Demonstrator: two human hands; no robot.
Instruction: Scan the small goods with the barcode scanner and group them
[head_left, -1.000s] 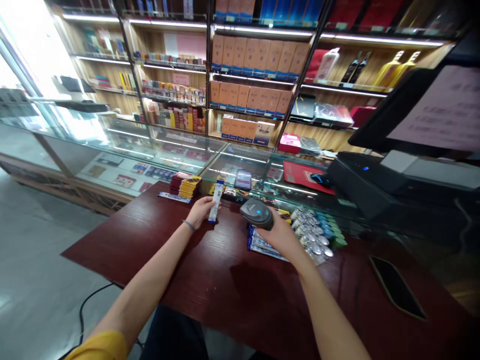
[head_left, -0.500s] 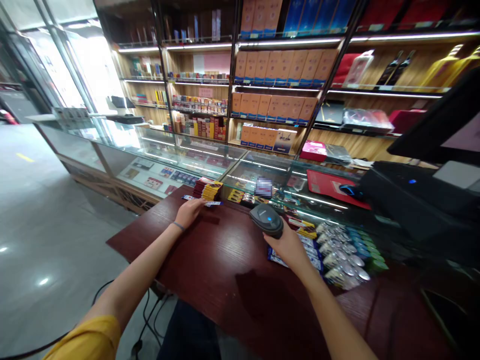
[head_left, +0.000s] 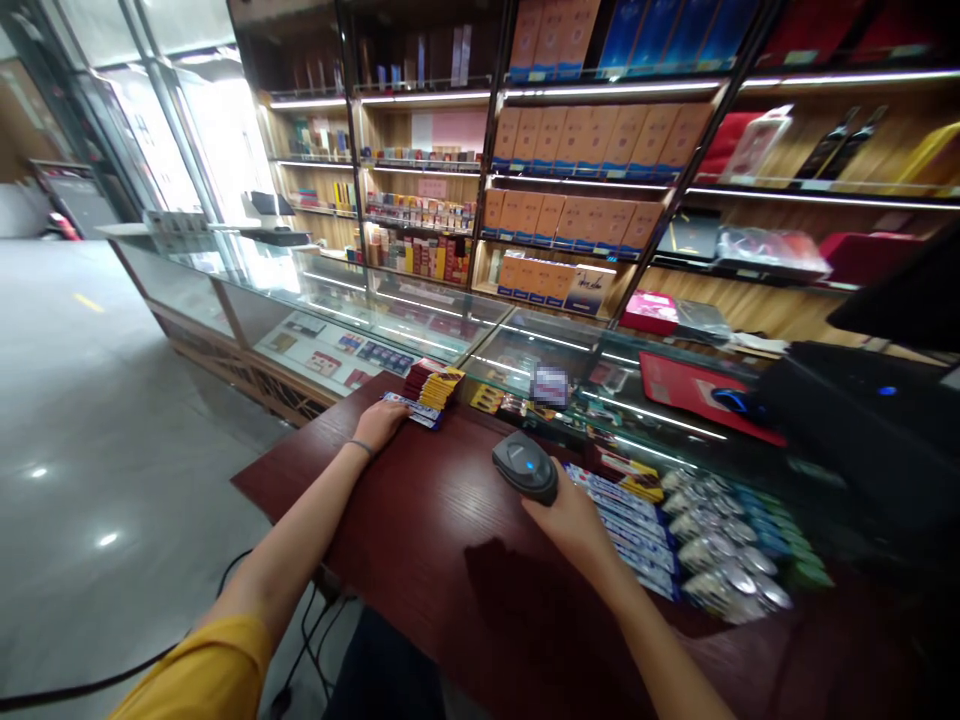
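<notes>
Blue-and-white packets [head_left: 424, 415] against left hand [head_left: 379, 425], scanner [head_left: 523, 466] in right hand [head_left: 571, 520]

Left hand [head_left: 381, 425] touches blue-and-white packets [head_left: 426, 416] near far edge of dark wooden table [head_left: 420, 530], just beside stack of maroon-and-yellow packs [head_left: 439, 386]. Right hand [head_left: 574, 525] grips dark handheld scanner [head_left: 525, 467], blue light lit, above tabletop. On my head view I see row of blue-and-white sticks [head_left: 637, 525] partly behind right hand, silver-topped items [head_left: 724, 540] beside row. Beyond, I make out glass counter [head_left: 457, 325], red mat [head_left: 671, 390] under mouse [head_left: 727, 400], shelved orange boxes [head_left: 589, 138].
</notes>
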